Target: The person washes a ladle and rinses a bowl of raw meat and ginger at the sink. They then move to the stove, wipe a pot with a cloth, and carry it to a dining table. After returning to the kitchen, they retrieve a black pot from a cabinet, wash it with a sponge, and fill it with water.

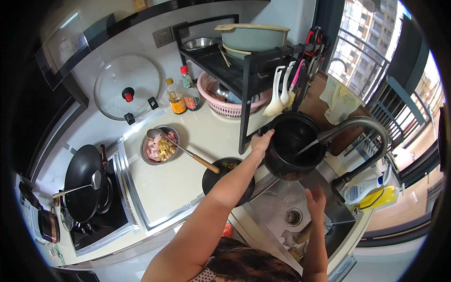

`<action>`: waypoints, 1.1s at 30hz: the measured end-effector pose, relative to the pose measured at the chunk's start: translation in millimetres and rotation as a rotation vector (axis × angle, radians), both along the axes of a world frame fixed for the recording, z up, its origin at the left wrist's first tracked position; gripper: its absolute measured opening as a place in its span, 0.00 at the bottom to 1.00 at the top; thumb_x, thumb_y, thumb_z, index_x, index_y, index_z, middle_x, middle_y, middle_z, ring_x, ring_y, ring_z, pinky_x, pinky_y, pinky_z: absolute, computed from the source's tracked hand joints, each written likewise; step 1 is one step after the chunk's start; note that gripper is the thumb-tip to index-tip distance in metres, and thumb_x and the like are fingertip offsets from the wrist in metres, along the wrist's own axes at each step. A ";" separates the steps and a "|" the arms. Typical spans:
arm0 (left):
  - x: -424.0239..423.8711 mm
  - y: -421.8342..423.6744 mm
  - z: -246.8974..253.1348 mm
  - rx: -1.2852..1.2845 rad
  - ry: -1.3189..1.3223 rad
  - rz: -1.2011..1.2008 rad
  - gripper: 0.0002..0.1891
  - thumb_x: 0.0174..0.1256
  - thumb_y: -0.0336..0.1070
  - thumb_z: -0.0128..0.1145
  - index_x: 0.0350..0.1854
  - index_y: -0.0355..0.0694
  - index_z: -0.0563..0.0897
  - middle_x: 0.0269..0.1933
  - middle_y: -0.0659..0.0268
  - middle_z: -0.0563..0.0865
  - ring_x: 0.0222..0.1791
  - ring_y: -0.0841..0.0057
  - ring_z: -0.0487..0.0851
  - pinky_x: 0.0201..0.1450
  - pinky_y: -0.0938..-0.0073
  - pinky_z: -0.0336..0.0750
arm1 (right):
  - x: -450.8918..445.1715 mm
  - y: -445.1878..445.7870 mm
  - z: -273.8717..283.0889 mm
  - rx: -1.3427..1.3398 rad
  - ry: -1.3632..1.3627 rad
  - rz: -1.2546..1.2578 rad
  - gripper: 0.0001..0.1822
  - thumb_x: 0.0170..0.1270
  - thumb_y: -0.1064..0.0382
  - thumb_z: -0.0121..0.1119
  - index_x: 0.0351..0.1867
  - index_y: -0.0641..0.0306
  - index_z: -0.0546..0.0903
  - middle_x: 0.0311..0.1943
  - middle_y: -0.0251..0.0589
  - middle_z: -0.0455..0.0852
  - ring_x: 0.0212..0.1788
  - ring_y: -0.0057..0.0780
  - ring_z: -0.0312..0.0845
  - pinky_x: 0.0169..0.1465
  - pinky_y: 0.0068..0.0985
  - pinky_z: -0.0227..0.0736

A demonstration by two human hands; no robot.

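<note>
My left hand [261, 142] grips the side handle of a deep black pot [282, 165] held over the back of the steel sink [267, 208]. A stream of water runs from the curved faucet [366, 123] into the pot. Over the sink's right side is my right hand [316, 198], slightly blurred, thumb apart from the fingers and holding nothing. Left of the sink lies a round black lid [213, 183] with a floral pattern, partly hidden by my left forearm. A metal bowl [143, 155] of raw meat pieces [155, 148] has a wooden-handled ladle [202, 163] resting across it.
A black wok [82, 176] with a spatula [95, 180] sits on the stove at left. A glass lid [116, 81] leans on the wall near sauce bottles [176, 97]. A black metal rack [243, 116] stands beside the pot. Detergent bottles [378, 197] flank the faucet.
</note>
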State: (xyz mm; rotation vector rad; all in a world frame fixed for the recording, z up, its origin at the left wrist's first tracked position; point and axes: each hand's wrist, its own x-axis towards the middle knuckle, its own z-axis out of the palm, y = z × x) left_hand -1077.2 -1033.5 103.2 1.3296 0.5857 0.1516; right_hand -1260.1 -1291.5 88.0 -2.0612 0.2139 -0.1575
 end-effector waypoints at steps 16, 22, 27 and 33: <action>-21.6 -36.6 16.5 -0.038 -0.013 -0.119 0.31 0.42 0.54 0.68 0.38 0.27 0.78 0.40 0.52 0.83 0.39 0.67 0.81 0.44 0.72 0.73 | 59.7 42.5 2.0 -0.090 -0.349 -0.159 0.60 0.44 0.49 0.71 0.65 0.81 0.41 0.65 0.67 0.50 0.69 0.49 0.45 0.68 0.30 0.44; -33.6 -29.5 19.4 -0.164 0.136 -0.207 0.36 0.45 0.61 0.65 0.46 0.33 0.74 0.32 0.68 0.76 0.29 0.82 0.73 0.29 0.81 0.71 | 57.3 39.0 9.6 0.054 -0.362 -0.144 0.59 0.45 0.52 0.71 0.65 0.81 0.41 0.65 0.64 0.51 0.68 0.46 0.48 0.67 0.28 0.45; -124.3 34.7 27.3 -0.183 -0.230 -0.406 0.15 0.61 0.41 0.57 0.46 0.38 0.74 0.33 0.71 0.77 0.31 0.84 0.74 0.39 0.82 0.72 | 68.5 51.8 4.9 -0.033 -0.370 -0.174 0.60 0.44 0.52 0.72 0.65 0.81 0.41 0.65 0.64 0.50 0.69 0.47 0.46 0.68 0.30 0.44; -290.1 96.3 176.4 0.249 -0.821 -0.181 0.03 0.61 0.25 0.51 0.36 0.36 0.76 0.36 0.62 0.77 0.31 0.77 0.76 0.35 0.78 0.72 | 66.0 60.5 3.5 -0.041 -0.376 -0.161 0.62 0.41 0.46 0.71 0.65 0.80 0.42 0.65 0.66 0.49 0.68 0.52 0.46 0.68 0.33 0.44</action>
